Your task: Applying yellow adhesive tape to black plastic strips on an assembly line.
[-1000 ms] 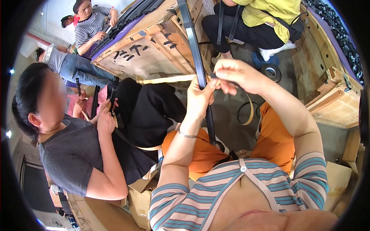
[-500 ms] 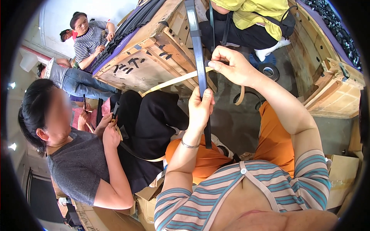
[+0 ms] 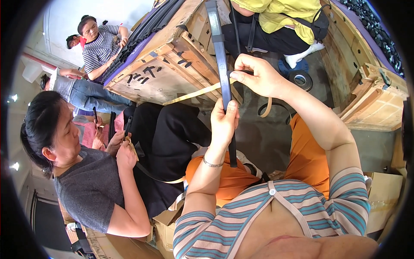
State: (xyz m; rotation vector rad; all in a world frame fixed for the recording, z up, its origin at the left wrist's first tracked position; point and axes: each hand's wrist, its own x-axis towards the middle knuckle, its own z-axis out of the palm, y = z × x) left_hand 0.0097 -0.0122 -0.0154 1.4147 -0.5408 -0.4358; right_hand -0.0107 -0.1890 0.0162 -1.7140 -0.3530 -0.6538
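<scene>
My left hand [image 3: 225, 121] is closed round the lower part of a long, flat, black strip [image 3: 224, 77], which stands nearly upright in front of me. Its upper end is glossy and reaches toward a wooden crate. My right hand [image 3: 258, 77] pinches a small dark bit against the strip's right edge, thumb and forefinger together. From the left, a narrow pale-yellow band [image 3: 194, 93] runs up to the black strip at the same height. Below my right hand hangs a curled yellow and black tape end [image 3: 266, 108]; how it joins the band is hidden.
A wooden crate [image 3: 151, 80] piled with black strips stands ahead on the left, another crate [image 3: 375, 101] at right. Close on my left sits a co-worker [image 3: 92, 181] handling a black piece. Someone in yellow [image 3: 297, 19] sits opposite, near tape rolls [image 3: 300, 80] on the floor.
My right hand has shifted slightly left and down, its fingertips closer against the black strip. The hanging tape end has swung a little left. My left hand stays put.
</scene>
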